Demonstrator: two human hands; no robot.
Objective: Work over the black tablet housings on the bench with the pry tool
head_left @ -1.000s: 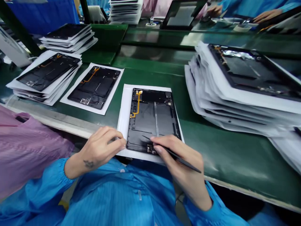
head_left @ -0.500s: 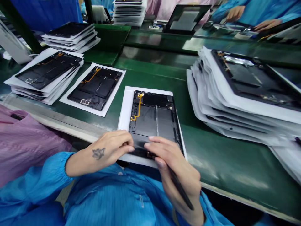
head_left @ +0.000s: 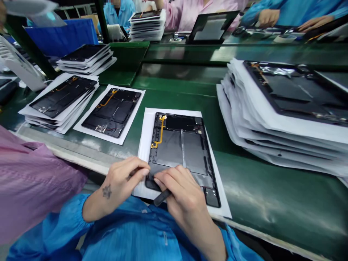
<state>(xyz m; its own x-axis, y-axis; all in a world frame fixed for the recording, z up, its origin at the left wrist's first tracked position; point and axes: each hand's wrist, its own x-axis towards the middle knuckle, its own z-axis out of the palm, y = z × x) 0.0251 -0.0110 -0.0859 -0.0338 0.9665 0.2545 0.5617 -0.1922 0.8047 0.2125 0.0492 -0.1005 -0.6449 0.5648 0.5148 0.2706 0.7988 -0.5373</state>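
A black tablet housing (head_left: 174, 145) with an orange flex cable (head_left: 162, 132) lies on a white sheet (head_left: 143, 137) in front of me. My left hand (head_left: 125, 181) is at the housing's lower left corner, thumb and fingers pinched together; whatever is between the fingertips is too small to make out. Over the housing's lower edge, my right hand (head_left: 182, 192) is closed round a dark-handled tool (head_left: 162, 197), whose handle end points down and left. The tool's tip is hidden beneath the fingers.
Another housing (head_left: 114, 112) lies on its sheet to the left. Stacks of housings between sheets (head_left: 62, 98) stand at the left and right (head_left: 261, 119). A person's pink sleeve (head_left: 32, 181) is close on the left. People work across the green bench (head_left: 244, 181).
My right hand has moved left, closer to my left hand, and the tool's handle now points left instead of down to the right. The view has tilted up slightly.
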